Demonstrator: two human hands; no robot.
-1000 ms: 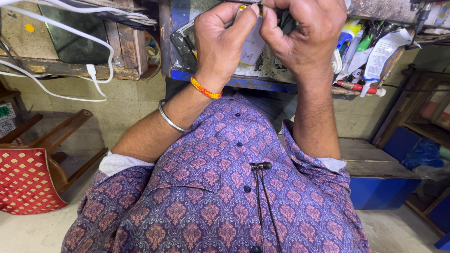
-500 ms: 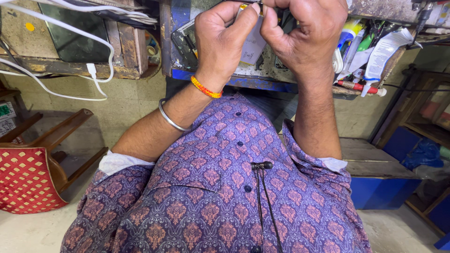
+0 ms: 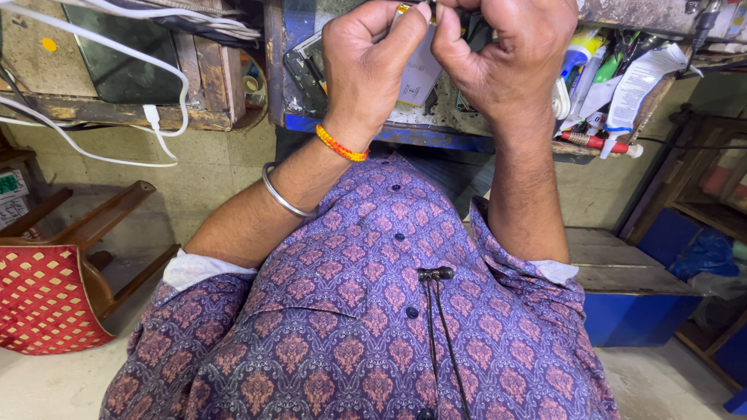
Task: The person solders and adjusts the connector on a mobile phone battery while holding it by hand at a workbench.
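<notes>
A single head-worn camera looks steeply down the person's purple patterned shirt, close in, with both raised hands at twelve o'clock against the cluttered workbench edge and a red chair at eight o'clock.

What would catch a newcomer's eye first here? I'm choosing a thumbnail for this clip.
The two bare hands meeting at the top centre: the left hand and right hand pinch a small yellow-tipped part between their fingertips. Next, the purple patterned shirt filling the lower frame, then the orange beaded wristband and plain silver metal bangle on the left forearm.
</notes>
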